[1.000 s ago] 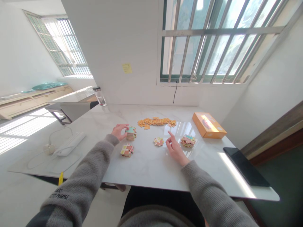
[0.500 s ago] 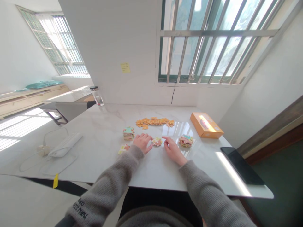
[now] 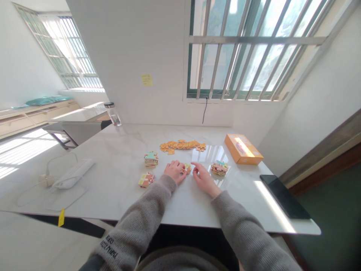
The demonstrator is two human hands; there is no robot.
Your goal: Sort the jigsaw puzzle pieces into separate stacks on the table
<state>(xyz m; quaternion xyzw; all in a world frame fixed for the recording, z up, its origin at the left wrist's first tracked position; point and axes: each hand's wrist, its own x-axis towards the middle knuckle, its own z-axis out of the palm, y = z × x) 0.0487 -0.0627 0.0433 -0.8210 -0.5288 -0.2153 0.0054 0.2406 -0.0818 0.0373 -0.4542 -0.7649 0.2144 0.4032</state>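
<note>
White marble tabletop (image 3: 113,192): low pink-and-yellow stack of puzzle pieces (image 3: 146,180), taller teal-topped stack (image 3: 151,159), left hand (image 3: 175,171) curled over a small loose cluster (image 3: 186,169), grip unclear, right hand (image 3: 204,180) open and empty beside it, third multicoloured stack (image 3: 219,168); long orange row of pieces (image 3: 180,145) behind, unstacked.

Counter (image 3: 118,184): white veined stone look, smooth, glossy, mirroring the window. Puzzle pieces (image 3: 180,145): printed cardboard, matt, cut edges. Box (image 3: 243,149): orange card, faint sheen. My sleeve (image 3: 245,229): grey knit cloth, ribbed, rough. Bottle (image 3: 113,116): clear glass, dark cap. Window bars (image 3: 254,39): pale metal, smooth.
</note>
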